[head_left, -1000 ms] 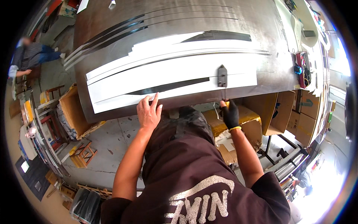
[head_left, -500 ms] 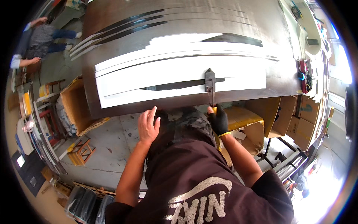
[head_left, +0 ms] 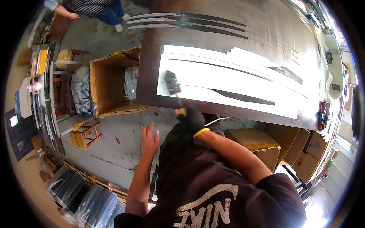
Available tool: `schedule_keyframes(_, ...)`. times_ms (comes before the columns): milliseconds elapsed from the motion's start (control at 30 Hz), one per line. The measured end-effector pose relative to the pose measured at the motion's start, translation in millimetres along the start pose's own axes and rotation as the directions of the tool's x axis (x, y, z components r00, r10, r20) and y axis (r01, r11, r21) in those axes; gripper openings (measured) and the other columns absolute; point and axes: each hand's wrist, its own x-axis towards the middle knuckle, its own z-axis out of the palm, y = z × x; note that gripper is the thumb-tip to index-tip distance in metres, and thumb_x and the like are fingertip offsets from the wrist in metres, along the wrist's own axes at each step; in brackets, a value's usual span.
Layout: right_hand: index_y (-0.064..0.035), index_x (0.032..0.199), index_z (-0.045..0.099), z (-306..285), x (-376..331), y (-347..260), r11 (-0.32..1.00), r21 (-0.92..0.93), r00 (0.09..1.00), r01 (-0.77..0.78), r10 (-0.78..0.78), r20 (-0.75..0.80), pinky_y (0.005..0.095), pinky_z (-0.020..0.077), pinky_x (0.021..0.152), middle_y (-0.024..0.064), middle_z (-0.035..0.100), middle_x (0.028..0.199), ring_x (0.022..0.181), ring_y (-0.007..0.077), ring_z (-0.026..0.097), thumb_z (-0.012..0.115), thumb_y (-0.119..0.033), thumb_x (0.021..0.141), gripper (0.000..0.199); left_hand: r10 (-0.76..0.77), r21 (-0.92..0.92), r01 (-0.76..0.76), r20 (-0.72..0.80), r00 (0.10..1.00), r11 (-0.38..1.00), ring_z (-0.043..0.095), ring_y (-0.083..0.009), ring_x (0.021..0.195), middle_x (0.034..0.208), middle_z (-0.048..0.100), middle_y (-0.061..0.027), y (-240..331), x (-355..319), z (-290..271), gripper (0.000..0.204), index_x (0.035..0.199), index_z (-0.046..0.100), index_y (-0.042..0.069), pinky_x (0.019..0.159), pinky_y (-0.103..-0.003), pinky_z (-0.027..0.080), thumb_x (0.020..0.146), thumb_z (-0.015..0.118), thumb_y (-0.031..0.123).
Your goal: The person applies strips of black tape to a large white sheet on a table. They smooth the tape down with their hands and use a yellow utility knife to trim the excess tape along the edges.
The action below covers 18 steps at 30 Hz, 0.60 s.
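My right hand (head_left: 191,121), in a black fingerless glove with a yellow cuff, grips the yellow handle of a tool with a dark, pointed metal head (head_left: 172,83) on a thin shaft. That head is over the left end of a white sheet (head_left: 213,78), on a dark brown table (head_left: 149,85); whether it touches is unclear. A long dark gap (head_left: 243,96) tapers along the sheet's near part. A white cord (head_left: 217,120) shows beside the gloved hand. My bare left hand (head_left: 149,140) hangs in the air short of the table edge, fingers apart, holding nothing.
Dark and pale strips (head_left: 190,24) lie at the table's far left. A cardboard box (head_left: 108,85) stands against its left side, more boxes (head_left: 253,138) under its near right edge. A wooden stool (head_left: 85,135) is on the floor. Another person (head_left: 95,9) stands far left.
My right hand has carried the tool leftward, from the right part of the white sheet to its left end. The view has shifted left. My left hand stays off the table.
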Motion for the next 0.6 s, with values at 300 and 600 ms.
schedule_keyframes(300,-0.0064,0.123,0.072,71.8,46.2,-40.3,0.963,-0.016,0.931,0.268,-0.255,0.261,0.0486,0.0577,0.086,0.0213,0.076,0.107,0.1,0.0417,0.074,0.078,-0.036,0.094,0.042,-0.007,-0.074,0.009,0.035,0.999,0.997,0.062,-0.0414,0.119,0.13,0.065,-0.0216,-20.8,-16.7,13.3,0.051,0.149,0.059,0.005,0.102,-0.049,0.05,0.102,0.067,0.022)
schedule_keyframes(600,-0.0054,0.129,0.067,-114.1,-68.8,69.0,0.999,0.013,0.994,0.036,-0.035,-0.104,0.0446,0.0588,0.083,0.0218,0.076,0.104,0.099,0.039,0.076,0.081,-0.032,0.096,0.045,-0.081,-0.207,0.129,0.226,0.971,0.97,0.068,-0.0318,0.111,0.121,0.07,-0.0148,-23.6,16.7,55.2,0.048,0.148,0.061,0.009,0.097,-0.046,0.054,0.103,0.068,0.025)
